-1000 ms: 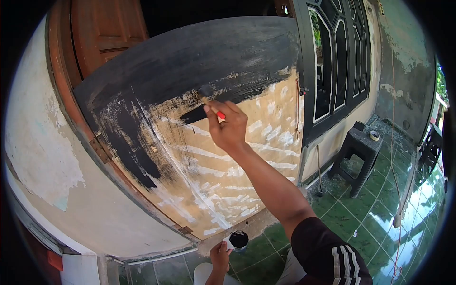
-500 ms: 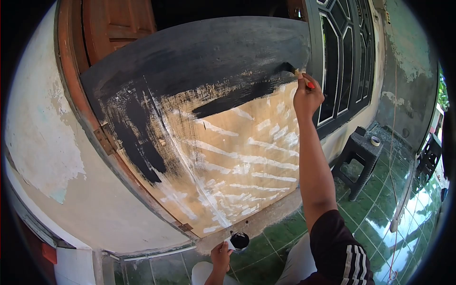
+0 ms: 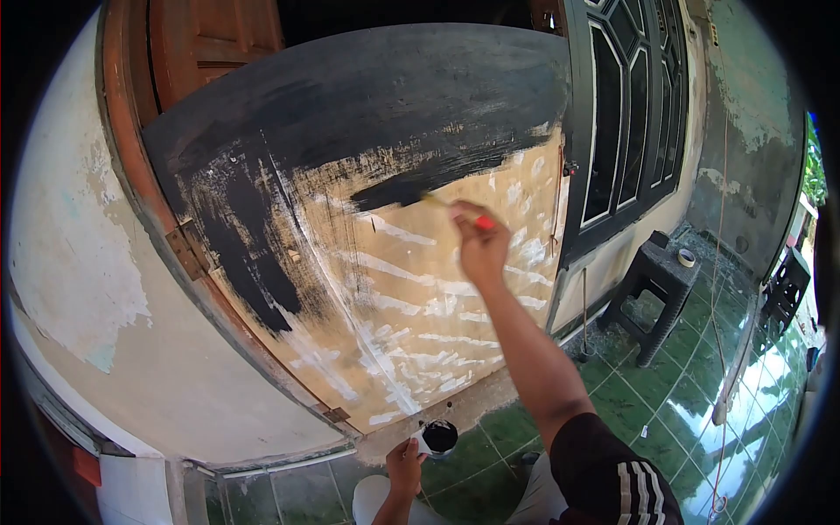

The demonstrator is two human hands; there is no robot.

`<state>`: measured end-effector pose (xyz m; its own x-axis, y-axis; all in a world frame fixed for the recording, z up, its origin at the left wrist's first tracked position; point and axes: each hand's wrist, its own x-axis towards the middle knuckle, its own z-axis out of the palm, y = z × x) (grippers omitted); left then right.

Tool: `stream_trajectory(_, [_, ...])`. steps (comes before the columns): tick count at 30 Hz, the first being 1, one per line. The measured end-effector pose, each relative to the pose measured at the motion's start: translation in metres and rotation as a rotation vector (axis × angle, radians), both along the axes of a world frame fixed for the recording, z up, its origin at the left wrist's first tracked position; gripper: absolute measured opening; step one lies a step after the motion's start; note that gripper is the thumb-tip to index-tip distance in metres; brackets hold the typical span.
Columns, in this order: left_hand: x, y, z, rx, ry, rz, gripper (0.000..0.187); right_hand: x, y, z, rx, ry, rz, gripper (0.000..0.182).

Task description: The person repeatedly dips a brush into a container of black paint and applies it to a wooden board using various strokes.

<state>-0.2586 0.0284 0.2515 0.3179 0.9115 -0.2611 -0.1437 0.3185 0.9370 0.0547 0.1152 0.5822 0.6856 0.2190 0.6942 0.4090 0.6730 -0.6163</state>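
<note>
A large board (image 3: 455,254) stands across the doorway, black over its upper part and down the left, bare tan with white streaks below. My right hand (image 3: 483,245) is closed round a paintbrush (image 3: 435,203); its bristles, blurred, are at the lower edge of the black area near the middle. At the bottom, my left hand (image 3: 404,468) grips a small cup (image 3: 440,436) of black paint by its pale side.
A dark plastic stool (image 3: 658,278) with a tape roll (image 3: 686,257) on it stands at the right on green tiles (image 3: 674,367). Behind it is a black-framed window (image 3: 617,131). A cord (image 3: 719,289) hangs at the far right.
My right hand and the brush have moved left and down across the board, from its right side to near the middle. My left hand and the cup have barely shifted.
</note>
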Motion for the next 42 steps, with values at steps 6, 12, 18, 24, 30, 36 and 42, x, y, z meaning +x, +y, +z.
stream_trajectory(6, [-0.008, -0.004, 0.001, -0.001, 0.050, 0.010, 0.035, 0.120, -0.038, 0.005, 0.068, 0.116, -0.681, 0.015])
stream_trajectory(12, [-0.004, -0.008, 0.006, -0.007, 0.028, 0.010, 0.031, 0.013, 0.014, -0.005, 0.126, -0.418, -0.691, 0.021])
stream_trajectory(18, [0.002, -0.006, 0.013, 0.005, 0.017, 0.046, 0.032, -0.117, 0.010, 0.017, -0.029, -0.332, 0.108, 0.013])
stream_trajectory(24, [-0.011, -0.004, 0.012, 0.009, 0.012, 0.049, 0.034, 0.036, 0.002, 0.044, 0.028, -0.042, -0.114, 0.013])
stream_trajectory(30, [-0.017, -0.007, 0.008, 0.013, 0.010, 0.070, 0.035, 0.119, -0.035, 0.073, 0.135, -0.112, -0.871, 0.012])
stream_trajectory(36, [-0.014, -0.006, 0.012, 0.020, 0.023, 0.078, 0.035, 0.016, 0.028, 0.076, 0.112, -0.565, -0.922, 0.007])
stream_trajectory(42, [-0.002, 0.000, 0.013, 0.032, 0.012, 0.076, 0.034, -0.103, 0.013, 0.082, 0.079, -0.502, -0.100, 0.015])
